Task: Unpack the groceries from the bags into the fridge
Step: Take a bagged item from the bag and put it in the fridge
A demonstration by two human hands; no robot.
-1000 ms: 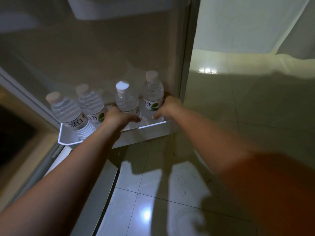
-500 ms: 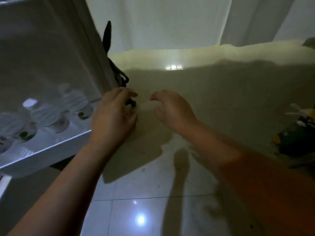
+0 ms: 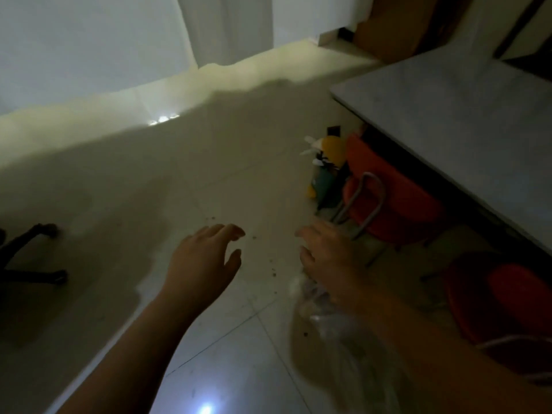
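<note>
My left hand (image 3: 206,258) hovers over the tiled floor with fingers spread and nothing in it. My right hand (image 3: 328,255) is to its right, fingers loosely apart, also holding nothing. Just below the right hand and forearm lies a clear plastic bag (image 3: 337,330) on the floor, blurred and partly hidden by my arm; the hand looks just above its top, and I cannot tell if it touches. The fridge and the water bottles are out of view.
A grey table top (image 3: 466,115) fills the right. Under it stand orange stools (image 3: 394,198) with metal legs, and a yellow and green bottle cluster (image 3: 325,168). A red bucket (image 3: 507,303) sits at right. A black chair base (image 3: 27,255) shows at left.
My view swung right, away from the fridge door and its bottles, to the floor beside the table. Both hands left the bottles and now hang open, the right one over the plastic bag.
</note>
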